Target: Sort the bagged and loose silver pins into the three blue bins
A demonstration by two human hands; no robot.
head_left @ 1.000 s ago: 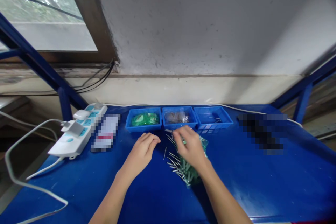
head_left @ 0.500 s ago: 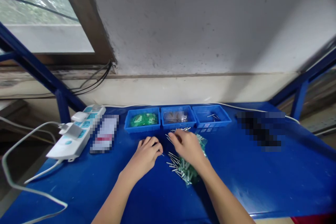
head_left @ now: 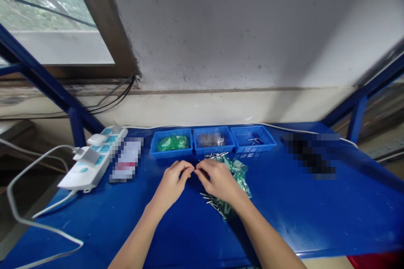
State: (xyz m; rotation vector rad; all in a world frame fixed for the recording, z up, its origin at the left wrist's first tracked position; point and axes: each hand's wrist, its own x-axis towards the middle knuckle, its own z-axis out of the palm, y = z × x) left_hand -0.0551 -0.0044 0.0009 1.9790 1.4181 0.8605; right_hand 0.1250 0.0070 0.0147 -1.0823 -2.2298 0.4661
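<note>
My left hand and my right hand meet fingertip to fingertip above the blue table. Each thumb is pinched against its fingers; whatever lies between them is too small to make out. Under and beside my right hand is a pile of thin metal pins with green-tinted clear pieces, partly hidden by that hand. Several pins stick out on its left side. Behind my hands stand three blue bins: the left bin holds green pieces, the middle bin small metal parts in clear plastic, the right bin a few pins.
At the left stands a white power strip with plugs and a trailing white cable. Beside it lies a blurred-out flat white item. A blurred-out dark item lies at the right. Blue frame posts and a wall bound the table.
My right hand has moved left and slightly down from the back of the pile to my left hand. My left hand has risen slightly, and the fingertips now meet.
</note>
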